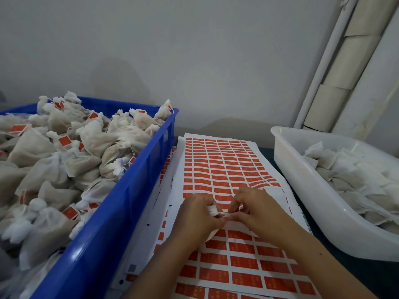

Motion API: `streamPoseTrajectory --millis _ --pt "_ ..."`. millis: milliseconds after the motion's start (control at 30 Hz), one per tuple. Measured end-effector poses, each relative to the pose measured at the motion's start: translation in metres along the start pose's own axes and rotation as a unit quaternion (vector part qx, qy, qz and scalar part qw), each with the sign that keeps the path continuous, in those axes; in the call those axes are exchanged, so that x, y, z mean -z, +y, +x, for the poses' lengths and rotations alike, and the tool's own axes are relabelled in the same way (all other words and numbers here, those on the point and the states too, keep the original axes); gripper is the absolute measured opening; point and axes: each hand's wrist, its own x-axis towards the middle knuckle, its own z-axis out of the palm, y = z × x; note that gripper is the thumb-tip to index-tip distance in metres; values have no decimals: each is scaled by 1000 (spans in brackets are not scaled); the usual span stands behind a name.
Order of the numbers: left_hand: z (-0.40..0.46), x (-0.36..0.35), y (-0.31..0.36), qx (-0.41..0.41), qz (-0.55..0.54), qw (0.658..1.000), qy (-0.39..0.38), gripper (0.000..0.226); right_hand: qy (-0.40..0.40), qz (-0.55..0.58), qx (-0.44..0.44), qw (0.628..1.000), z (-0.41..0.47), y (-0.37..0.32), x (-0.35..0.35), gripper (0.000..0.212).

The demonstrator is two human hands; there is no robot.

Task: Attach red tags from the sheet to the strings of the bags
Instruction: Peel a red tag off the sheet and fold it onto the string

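I'm looking at a glossy blue plastic crate, smooth enough that it's catching glare along its rim. The bags piled in it are looking like soft, matt gauzy cloth. The sheet is thin white paper, wrinkling a bit, carrying red tags. The white tub is reading as milky, semi-glossy plastic.

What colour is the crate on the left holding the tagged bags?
Blue: the crate with the tagged bags is solid blue plastic, seen in the head view.
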Motion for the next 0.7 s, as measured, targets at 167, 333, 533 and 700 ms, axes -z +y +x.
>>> streamPoseTrajectory --millis 167,333,533,700 --pt "0 0 0 0 7 1000 -3 16 -4 32 -6 999 2 -3 2 7" --pt "1 1 0 1 12 1000 -13 17 -31 61 -29 997 6 -5 4 14" --pt "1 7 1 16 -11 999 -44 19 -58 33 -64 996 18 -10 6 13" --pt "1 11 2 27 -28 997 -61 21 -70 9 -63 996 21 -10 7 8"
